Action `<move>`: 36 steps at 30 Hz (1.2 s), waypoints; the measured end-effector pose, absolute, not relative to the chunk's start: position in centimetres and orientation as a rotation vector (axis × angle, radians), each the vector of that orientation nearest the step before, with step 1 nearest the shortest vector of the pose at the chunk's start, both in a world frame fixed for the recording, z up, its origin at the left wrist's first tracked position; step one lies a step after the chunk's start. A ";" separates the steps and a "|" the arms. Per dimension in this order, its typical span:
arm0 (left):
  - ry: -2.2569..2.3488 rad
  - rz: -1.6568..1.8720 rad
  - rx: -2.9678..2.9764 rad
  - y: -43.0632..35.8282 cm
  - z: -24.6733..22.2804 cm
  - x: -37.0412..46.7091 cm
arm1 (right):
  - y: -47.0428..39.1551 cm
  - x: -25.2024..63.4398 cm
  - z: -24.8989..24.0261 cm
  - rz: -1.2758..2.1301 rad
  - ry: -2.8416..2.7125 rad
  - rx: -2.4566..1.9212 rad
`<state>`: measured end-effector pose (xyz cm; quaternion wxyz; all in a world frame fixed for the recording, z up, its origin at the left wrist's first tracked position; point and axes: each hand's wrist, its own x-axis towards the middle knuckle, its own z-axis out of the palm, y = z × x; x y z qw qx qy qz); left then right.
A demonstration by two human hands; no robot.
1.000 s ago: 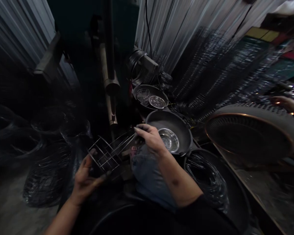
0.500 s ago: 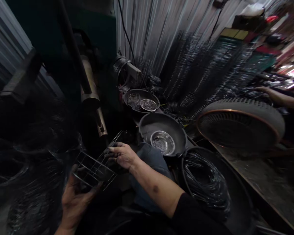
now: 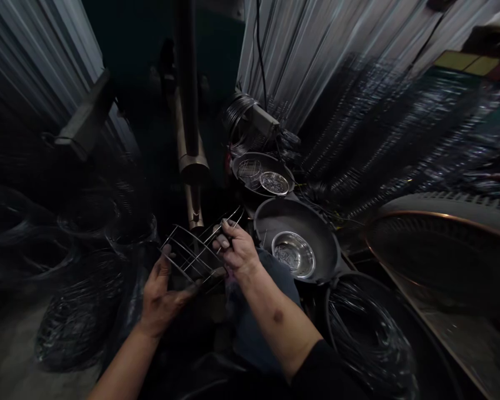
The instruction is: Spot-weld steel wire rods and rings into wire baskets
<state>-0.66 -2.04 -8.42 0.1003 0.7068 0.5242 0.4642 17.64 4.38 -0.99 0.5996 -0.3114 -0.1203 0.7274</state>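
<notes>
The small wire frame (image 3: 198,255) is held in the air in front of the person's lap, just below the end of the upright metal tube (image 3: 194,166) and to the left of the dark pan (image 3: 270,214). The left hand (image 3: 160,303) is half open, with thumb and fingers spread wide along the frame's near left side. The right hand (image 3: 239,253) is more closed, its fingers bunched on wires at the right end; exactly which wires they grip is too dark to tell.

The frame looks light and fairly stiff, though a single thin rod would probably bend if squeezed in mid-span. The bare metal may be a little slick. The outer rods and the crossings look like the firmest places to hold; loose ends could prick or snag.

Inside the pan, toward its near rim, sits a shiny steel bowl (image 3: 308,258) with small thin metal pieces in it. A bundle of dark wire (image 3: 369,322) lies nearer the person, to the right.
</notes>
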 end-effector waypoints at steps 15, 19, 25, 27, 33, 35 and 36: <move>1.510 1.420 2.176 1.1 -8.8 -0.9 | 7.2 15.9 -0.2 1.571 -0.329 -0.754; 1.491 1.441 2.200 2.3 -9.0 -1.1 | 8.2 15.8 0.3 1.561 -0.357 -0.772; 1.475 1.457 2.214 3.5 -8.3 -1.2 | 9.4 15.6 0.0 1.555 -0.363 -0.798; 1.482 1.466 2.229 3.7 -8.1 -1.1 | 9.7 15.6 0.1 1.558 -0.350 -0.802; 1.487 1.414 2.177 4.2 -8.1 -1.1 | 10.1 15.6 0.4 1.566 -0.329 -0.830; 1.498 1.365 2.135 4.3 -8.0 -1.2 | 10.3 15.6 0.3 1.567 -0.334 -0.819; 1.502 1.350 2.122 4.3 -7.9 -1.1 | 10.3 15.6 0.2 1.568 -0.340 -0.810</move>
